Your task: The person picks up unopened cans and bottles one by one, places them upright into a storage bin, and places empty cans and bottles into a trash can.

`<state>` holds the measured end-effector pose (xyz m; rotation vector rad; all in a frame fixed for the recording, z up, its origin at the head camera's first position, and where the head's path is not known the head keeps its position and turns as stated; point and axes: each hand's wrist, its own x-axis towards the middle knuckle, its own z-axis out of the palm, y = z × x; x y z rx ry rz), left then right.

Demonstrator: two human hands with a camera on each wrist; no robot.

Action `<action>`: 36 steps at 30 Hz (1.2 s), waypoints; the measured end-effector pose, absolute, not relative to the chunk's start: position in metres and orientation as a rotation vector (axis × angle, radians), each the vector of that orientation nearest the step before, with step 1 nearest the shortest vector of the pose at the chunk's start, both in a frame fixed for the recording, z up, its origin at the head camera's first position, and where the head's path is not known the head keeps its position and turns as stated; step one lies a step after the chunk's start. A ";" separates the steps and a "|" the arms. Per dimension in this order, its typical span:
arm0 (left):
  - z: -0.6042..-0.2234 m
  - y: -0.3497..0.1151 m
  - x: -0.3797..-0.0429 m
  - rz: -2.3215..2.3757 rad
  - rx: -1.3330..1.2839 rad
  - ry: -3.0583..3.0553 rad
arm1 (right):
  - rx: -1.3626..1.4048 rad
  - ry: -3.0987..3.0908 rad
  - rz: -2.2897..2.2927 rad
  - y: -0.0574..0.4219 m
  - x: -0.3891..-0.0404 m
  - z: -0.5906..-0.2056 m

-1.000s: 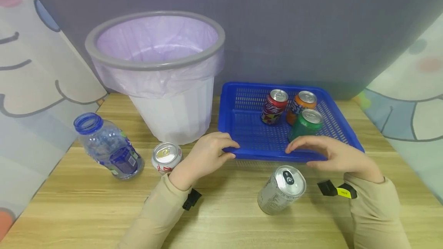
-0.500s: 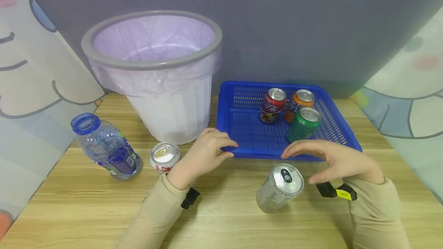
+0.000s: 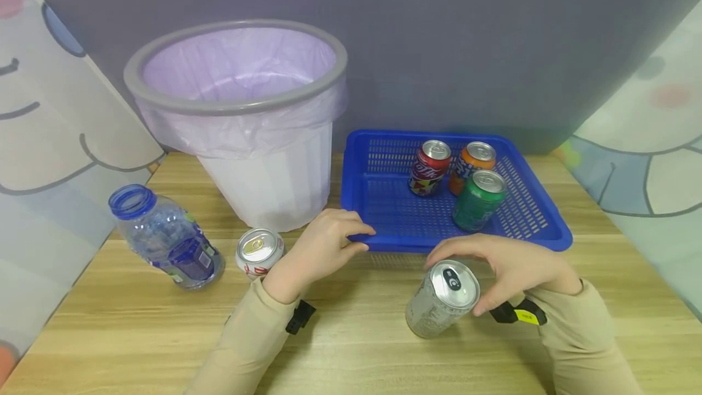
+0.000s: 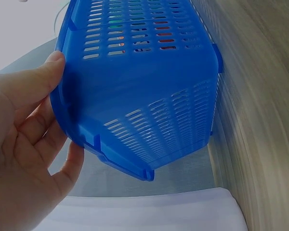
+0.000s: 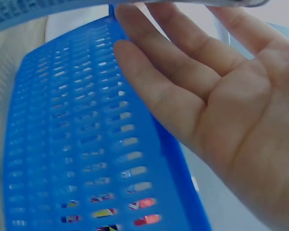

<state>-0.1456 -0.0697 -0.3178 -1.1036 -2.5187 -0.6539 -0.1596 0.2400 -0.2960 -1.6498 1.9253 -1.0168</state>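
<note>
My left hand pinches the near left corner of a blue plastic basket; in the left wrist view, thumb and fingers sit on either side of its rim. A silver drink can stands on the table in front of the basket. Around its upper part is my right hand, fingers behind and thumb at the right side, spread rather than curled. The right wrist view shows these fingers fairly straight beside the basket wall, with part of the can at the top edge. Whether they touch the can is unclear.
Inside the basket stand a red can, an orange can and a green can. A bin with a purple liner stands at the back left. Near it are a white can and an uncapped clear plastic bottle.
My right hand has moved left and toward me, from the basket's front rim to around the silver can. My left hand has stayed on the basket corner. The view has shifted slightly.
</note>
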 end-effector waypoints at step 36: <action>-0.317 -0.070 -0.145 -0.674 -1.098 -2.508 | -1.777 1.608 -1.059 0.219 -0.170 -0.317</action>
